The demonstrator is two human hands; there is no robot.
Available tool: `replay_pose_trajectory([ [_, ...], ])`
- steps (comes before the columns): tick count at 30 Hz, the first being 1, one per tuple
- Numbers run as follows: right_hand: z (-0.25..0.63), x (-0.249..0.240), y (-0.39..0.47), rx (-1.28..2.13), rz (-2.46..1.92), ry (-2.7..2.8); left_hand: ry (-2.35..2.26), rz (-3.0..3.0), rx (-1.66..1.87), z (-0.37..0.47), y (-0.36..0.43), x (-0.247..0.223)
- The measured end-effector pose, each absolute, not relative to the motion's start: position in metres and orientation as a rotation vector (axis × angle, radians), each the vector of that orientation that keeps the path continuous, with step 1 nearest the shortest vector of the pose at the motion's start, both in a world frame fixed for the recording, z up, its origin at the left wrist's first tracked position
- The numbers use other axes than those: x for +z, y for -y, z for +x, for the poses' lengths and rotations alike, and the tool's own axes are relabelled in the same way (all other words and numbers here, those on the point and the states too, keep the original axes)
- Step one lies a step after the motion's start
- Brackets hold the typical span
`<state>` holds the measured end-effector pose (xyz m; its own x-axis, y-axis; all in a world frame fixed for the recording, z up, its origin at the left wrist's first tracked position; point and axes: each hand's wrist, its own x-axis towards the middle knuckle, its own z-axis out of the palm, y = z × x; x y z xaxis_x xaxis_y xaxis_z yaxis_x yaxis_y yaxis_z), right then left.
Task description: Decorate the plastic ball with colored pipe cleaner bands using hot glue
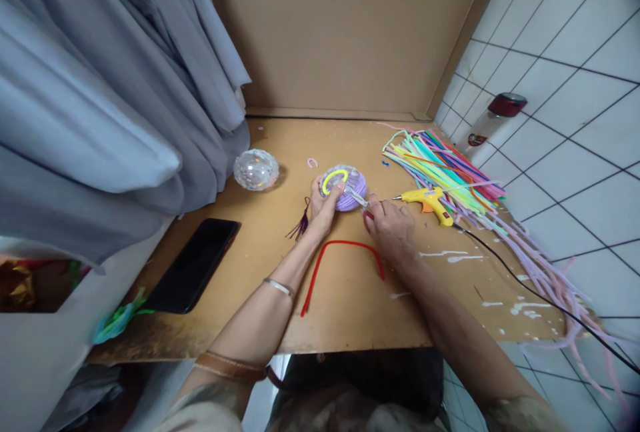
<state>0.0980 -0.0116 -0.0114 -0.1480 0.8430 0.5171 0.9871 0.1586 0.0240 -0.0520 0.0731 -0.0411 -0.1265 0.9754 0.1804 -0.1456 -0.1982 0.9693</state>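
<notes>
A phone (193, 265) lies well left of the grip and nearer the body; a clear ball (257, 171) sits left and slightly beyond. The left hand (323, 207) is curled round the near-left side of a purple ball (359, 182), thumb on top. The right hand (393, 227), fingers closed, grips what look like scissors (357, 197), their tip at the ball; blur hides whether they bite. The step seems to be trimming or tucking there; the next move calls for a steady ball and careful tip. A glue gun (431, 203) lies just right.
</notes>
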Motion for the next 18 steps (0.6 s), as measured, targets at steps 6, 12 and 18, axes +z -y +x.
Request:
replay_pose_trajectory([
  [6,0.092,-0.011,0.012,-0.517,-1.826,2.048,-1.074,1.144,1.541,-0.052,-0.070,-0.039],
  [12,0.083,-0.007,0.014,-0.394,-1.920,2.010,-1.050,1.124,1.572,-0.052,-0.071,-0.041],
  [18,0.086,-0.002,0.017,0.051,-1.810,1.956,-1.051,1.112,1.584,-0.052,-0.074,-0.042],
])
